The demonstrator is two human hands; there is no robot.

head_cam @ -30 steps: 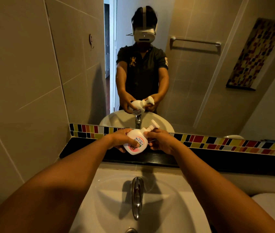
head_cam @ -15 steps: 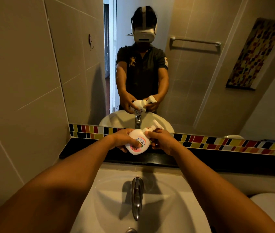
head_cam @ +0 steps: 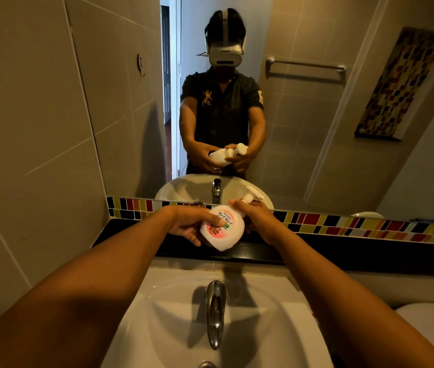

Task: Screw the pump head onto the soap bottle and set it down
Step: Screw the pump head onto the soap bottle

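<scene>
A white soap bottle (head_cam: 223, 233) with a pink and orange label is held tilted in the air above the black ledge (head_cam: 343, 251), its neck pointing up and to the right. My left hand (head_cam: 186, 224) grips the bottle's body from the left. My right hand (head_cam: 257, 221) is closed around the neck and collar of the white pump head (head_cam: 253, 197), whose nozzle sticks out past my fingers. The joint between pump and bottle is hidden by my right hand.
A white sink basin (head_cam: 277, 328) with a chrome faucet (head_cam: 215, 312) lies below my arms. The mirror (head_cam: 316, 128) behind the ledge reflects a person holding the bottle. A coloured tile strip (head_cam: 356, 224) runs along the mirror's base. A tiled wall (head_cam: 37, 155) stands at left.
The bottle has tipped a little further, with its base swung down and left. My right hand has shifted its grip on the pump head. Both hands stay over the ledge.
</scene>
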